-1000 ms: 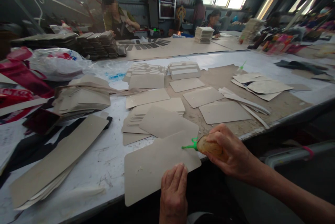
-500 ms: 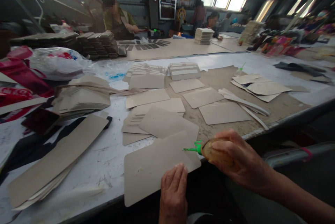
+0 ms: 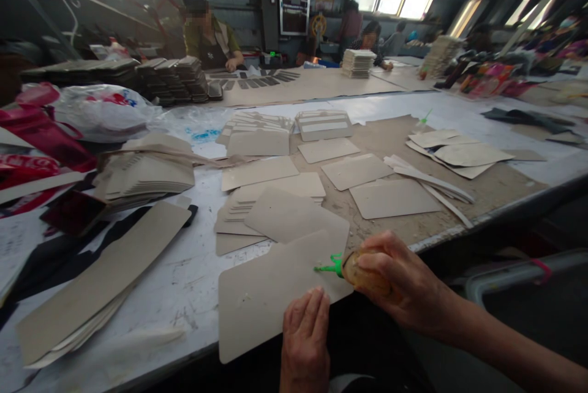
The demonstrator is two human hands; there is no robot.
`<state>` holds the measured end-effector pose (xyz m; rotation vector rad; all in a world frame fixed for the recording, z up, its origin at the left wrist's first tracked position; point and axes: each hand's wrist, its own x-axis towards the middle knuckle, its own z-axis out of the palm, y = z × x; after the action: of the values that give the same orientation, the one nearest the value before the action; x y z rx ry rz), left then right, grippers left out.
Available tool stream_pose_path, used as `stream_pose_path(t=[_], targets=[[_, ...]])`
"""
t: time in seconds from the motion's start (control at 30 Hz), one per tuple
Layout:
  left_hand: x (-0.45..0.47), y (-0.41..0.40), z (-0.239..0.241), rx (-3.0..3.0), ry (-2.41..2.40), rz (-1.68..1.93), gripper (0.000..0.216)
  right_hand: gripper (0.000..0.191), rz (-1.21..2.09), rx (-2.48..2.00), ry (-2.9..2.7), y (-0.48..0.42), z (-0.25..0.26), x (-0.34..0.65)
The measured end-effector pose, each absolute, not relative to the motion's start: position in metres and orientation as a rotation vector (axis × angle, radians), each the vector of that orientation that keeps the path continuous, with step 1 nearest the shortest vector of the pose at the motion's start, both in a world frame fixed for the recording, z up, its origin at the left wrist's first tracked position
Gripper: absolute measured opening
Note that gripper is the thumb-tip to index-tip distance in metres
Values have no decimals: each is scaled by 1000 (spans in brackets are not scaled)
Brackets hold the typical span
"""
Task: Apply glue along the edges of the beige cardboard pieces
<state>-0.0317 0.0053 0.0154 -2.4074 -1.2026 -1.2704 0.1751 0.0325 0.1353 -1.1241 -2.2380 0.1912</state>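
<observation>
A grey-beige cardboard panel [image 3: 257, 295] with rounded corners lies at the table's near edge, its lower side jutting past the edge. My left hand [image 3: 305, 335] rests on that lower side, fingers stretched flat over the board. In my right hand [image 3: 395, 276] is a yellowish squeeze glue bottle [image 3: 367, 270], tilted sideways, fingers wrapped round it. Its green nozzle [image 3: 328, 268] points left over the panel's right part; whether the tip touches the board I cannot tell. Beyond it, another panel [image 3: 298, 215] lies askew on a fanned stack [image 3: 239, 212].
Several loose panels [image 3: 392, 198] and pale strips [image 3: 432, 182] lie to the right. Long boards [image 3: 105, 276] and a panel stack [image 3: 147, 175] are at left, near a plastic bag [image 3: 105, 111]. A co-worker [image 3: 211, 38] sits across the table. A bin [image 3: 514, 273] stands lower right.
My right hand and the glue bottle have moved a little left and down over the panel. My left hand stays in place. The co-worker across the table has shifted posture.
</observation>
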Motion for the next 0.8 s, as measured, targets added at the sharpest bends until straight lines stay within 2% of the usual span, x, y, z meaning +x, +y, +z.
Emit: stream_pose_path(t=[0.2,0.43,0.8], targets=[[-31,5,14,-2404,-1212,-1264,36,28,222,-1176,-2225,29,138,184],[-28,2,20,-2406,-1185,-1274,35,31,101,-1213,-2087,27,146,190],[-14,-12,17,-2281,-1287,-1346,28,30,277,-1002,-2047,52,125,112]])
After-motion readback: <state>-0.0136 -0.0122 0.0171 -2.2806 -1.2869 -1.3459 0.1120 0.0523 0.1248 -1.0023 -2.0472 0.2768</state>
